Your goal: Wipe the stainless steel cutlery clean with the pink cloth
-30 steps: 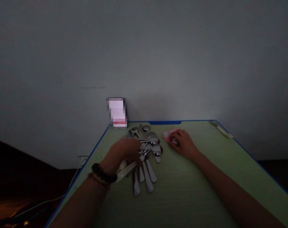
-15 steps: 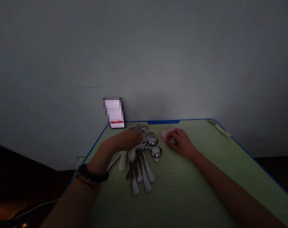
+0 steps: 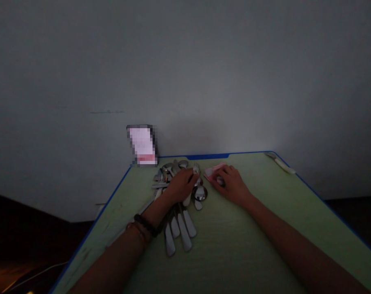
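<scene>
My left hand [image 3: 181, 185] is closed round a fork [image 3: 196, 167], whose tines point up and away; a pale handle shows below the fingers. Beneath and around this hand lies a pile of metal cutlery, with several handles [image 3: 185, 234] toward me and a round spoon bowl [image 3: 200, 193] at its right side. To the right of the pile, my right hand [image 3: 231, 183] has its fingers closed on a pink cloth [image 3: 212, 172] resting on the table. Something shiny shows under those fingers, too hidden to make out.
A light green table [image 3: 234, 245] with a blue edge stands against a grey wall [image 3: 203, 73]. Its back left corner bears a propped phone [image 3: 141, 143] with a lit screen. At the back right edge lies a pale-handled utensil [image 3: 283, 165].
My left hand has moved right across the pile, and a fork now shows in its fingers. My right hand stays at the cloth. The whole view has shifted slightly.
</scene>
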Tool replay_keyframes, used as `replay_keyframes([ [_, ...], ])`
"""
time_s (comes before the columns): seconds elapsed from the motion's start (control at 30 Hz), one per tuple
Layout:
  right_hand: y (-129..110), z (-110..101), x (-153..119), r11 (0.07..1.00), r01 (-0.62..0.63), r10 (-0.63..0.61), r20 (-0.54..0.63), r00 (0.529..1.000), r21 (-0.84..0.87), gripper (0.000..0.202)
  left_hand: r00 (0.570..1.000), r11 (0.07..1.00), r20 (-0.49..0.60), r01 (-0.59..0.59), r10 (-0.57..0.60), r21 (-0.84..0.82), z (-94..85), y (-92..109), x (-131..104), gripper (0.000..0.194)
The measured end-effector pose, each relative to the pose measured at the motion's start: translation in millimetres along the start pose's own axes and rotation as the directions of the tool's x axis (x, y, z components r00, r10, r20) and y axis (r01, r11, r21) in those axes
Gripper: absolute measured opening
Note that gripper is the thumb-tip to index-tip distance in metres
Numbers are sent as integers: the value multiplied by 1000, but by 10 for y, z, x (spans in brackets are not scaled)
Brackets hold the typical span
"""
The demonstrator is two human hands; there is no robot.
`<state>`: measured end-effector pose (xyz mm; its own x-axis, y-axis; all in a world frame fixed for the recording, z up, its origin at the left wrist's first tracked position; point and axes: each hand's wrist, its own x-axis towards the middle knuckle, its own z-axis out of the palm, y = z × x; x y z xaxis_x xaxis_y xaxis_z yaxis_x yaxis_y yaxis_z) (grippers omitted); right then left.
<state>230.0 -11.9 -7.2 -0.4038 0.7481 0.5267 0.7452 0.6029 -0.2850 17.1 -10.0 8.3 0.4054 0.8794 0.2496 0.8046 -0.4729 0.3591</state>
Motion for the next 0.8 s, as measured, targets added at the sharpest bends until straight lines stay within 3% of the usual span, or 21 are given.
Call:
replay_keyframes([
  [0.07, 17, 26, -5, 993, -106, 102, -68, 992, -55, 27, 1000, 1000, -6, -25, 25, -15, -26, 38, -16, 29],
  [0.2, 146, 84, 4, 938, -344, 328, -235, 915, -31, 41, 999, 999, -31, -33, 32, -32, -54, 90, -35, 30],
  [0.43, 302, 55, 25, 864, -315, 399, -154, 904, 393, 52, 994, 999, -107, -11, 6, -50, -10, 85, -43, 33],
  [0.57, 286, 25, 28, 847, -338, 425, -142, 894, 409, 57, 983, 993, -144, 110, -116, -46, 5, 75, -53, 34],
  [0.67, 279, 38, 36, 854, -340, 412, -115, 904, 393, 58, 961, 989, -235, 134, -146, -67, -7, 84, -67, 34],
  [0.8, 295, 66, 39, 855, -349, 409, -85, 909, 383, 58, 870, 984, -465, 113, -163, -134, -30, 102, -86, 34],
])
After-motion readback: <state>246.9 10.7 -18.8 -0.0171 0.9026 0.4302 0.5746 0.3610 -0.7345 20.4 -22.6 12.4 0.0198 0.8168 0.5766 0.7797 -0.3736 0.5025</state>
